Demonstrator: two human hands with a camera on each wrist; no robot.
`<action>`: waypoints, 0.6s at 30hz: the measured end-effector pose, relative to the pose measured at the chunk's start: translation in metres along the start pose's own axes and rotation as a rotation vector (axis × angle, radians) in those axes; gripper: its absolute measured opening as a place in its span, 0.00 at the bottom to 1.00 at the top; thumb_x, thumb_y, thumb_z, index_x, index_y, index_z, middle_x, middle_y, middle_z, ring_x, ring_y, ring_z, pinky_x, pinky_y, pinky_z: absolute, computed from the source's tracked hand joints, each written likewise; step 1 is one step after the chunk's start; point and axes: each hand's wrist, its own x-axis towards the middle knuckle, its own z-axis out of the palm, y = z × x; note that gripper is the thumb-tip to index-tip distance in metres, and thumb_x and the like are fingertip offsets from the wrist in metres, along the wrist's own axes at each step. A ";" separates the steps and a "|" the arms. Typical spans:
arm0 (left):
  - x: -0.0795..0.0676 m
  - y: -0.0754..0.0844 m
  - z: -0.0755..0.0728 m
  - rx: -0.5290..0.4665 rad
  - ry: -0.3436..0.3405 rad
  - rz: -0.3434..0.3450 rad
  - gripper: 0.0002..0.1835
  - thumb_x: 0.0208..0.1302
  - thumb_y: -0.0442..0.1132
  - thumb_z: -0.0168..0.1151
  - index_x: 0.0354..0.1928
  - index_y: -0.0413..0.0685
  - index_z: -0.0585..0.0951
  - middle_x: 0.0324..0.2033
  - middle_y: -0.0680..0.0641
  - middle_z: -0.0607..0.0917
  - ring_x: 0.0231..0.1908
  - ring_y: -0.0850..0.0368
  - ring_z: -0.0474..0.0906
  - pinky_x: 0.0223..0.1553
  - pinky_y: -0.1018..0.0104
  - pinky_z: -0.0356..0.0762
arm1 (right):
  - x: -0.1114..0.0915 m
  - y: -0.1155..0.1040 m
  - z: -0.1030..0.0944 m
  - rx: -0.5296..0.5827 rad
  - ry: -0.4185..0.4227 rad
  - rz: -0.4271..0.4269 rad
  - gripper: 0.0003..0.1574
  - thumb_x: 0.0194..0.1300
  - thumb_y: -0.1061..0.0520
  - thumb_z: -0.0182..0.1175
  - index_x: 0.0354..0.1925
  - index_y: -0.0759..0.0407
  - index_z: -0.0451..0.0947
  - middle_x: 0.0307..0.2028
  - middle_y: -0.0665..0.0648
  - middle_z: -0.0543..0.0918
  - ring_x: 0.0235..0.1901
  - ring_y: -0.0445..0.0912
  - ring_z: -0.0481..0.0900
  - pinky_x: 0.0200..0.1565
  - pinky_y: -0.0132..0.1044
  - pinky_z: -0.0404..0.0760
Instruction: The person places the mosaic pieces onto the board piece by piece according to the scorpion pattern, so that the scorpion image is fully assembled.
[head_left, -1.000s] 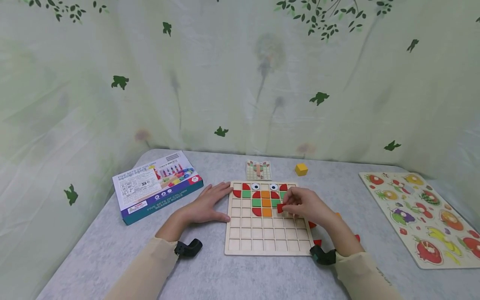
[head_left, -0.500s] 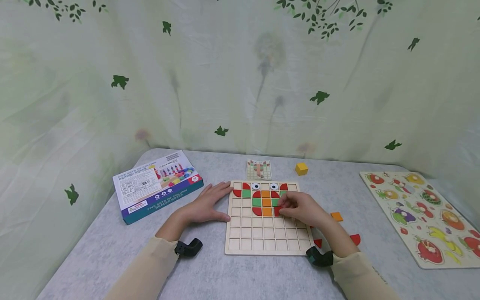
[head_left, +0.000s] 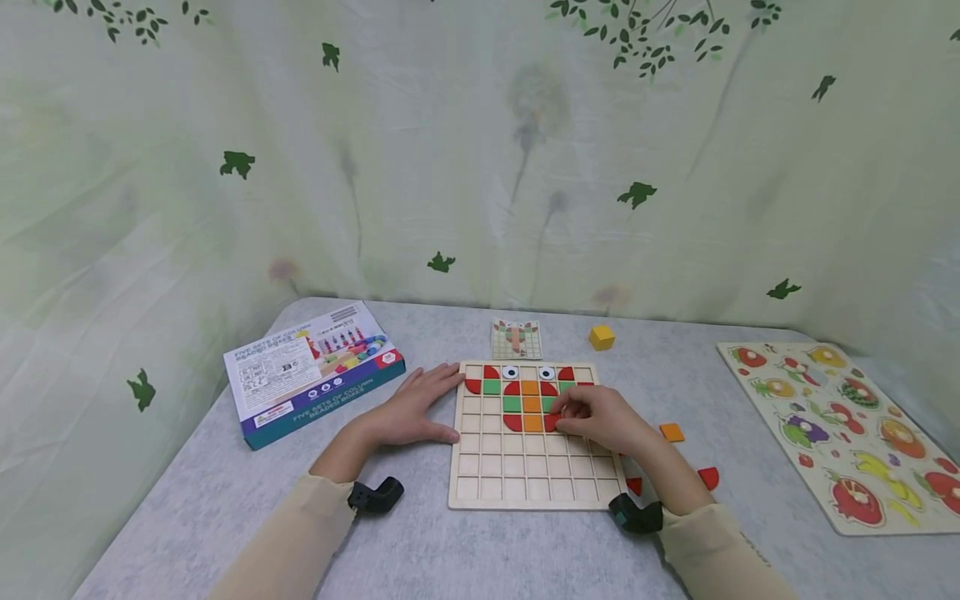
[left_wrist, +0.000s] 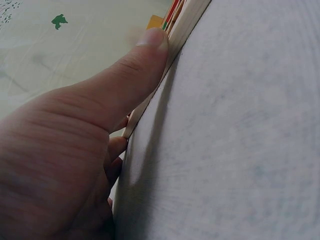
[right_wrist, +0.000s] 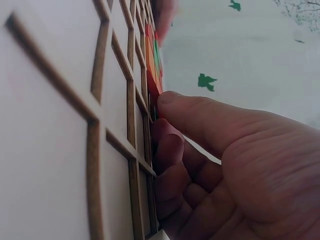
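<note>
A pale wooden grid board (head_left: pixel 538 492) lies flat, its upper cells bearing red, green and orange tiles and two eye tiles. My left hand (head_left: pixel 415 410) rests at the board's left edge, fingers spread and thumb touching the rim. Over the middle of the board, my right hand (head_left: pixel 606 419) pinches a red quarter-circle tile (head_left: pixel 551 423) beside the lowest orange tile (head_left: pixel 533 423). The right wrist view has the thumb tip (right_wrist: pixel 169 98) against this tile, with the other fingers curled near the grid. The fingers partly hide the tile, and whether it sits fully in its cell I cannot tell.
A pattern card (head_left: pixel 517 340) and a yellow cube (head_left: pixel 602 337) stand behind the board. Right of it lie an orange tile (head_left: pixel 672 432) and red pieces (head_left: pixel 708 477). A cardboard box (head_left: pixel 315 371) is at left, a fruit puzzle board (head_left: pixel 847 442) at far right.
My right hand has moved slightly left and down with the red tile, which now lies in line with the lowest orange tile. The left hand stays in place.
</note>
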 end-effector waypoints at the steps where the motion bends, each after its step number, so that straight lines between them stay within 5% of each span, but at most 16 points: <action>1: 0.000 0.000 0.000 0.001 0.000 0.000 0.53 0.55 0.62 0.71 0.78 0.53 0.58 0.80 0.47 0.53 0.80 0.45 0.42 0.79 0.41 0.32 | 0.000 0.000 0.000 0.000 -0.001 -0.003 0.05 0.63 0.57 0.69 0.39 0.50 0.84 0.30 0.51 0.79 0.31 0.44 0.73 0.33 0.33 0.74; 18: -0.001 0.000 0.001 -0.011 0.003 0.000 0.53 0.56 0.62 0.71 0.78 0.53 0.58 0.80 0.47 0.53 0.80 0.44 0.41 0.79 0.41 0.31 | 0.002 0.000 0.002 -0.006 -0.009 0.029 0.02 0.66 0.55 0.66 0.38 0.47 0.84 0.30 0.49 0.80 0.32 0.45 0.74 0.36 0.35 0.76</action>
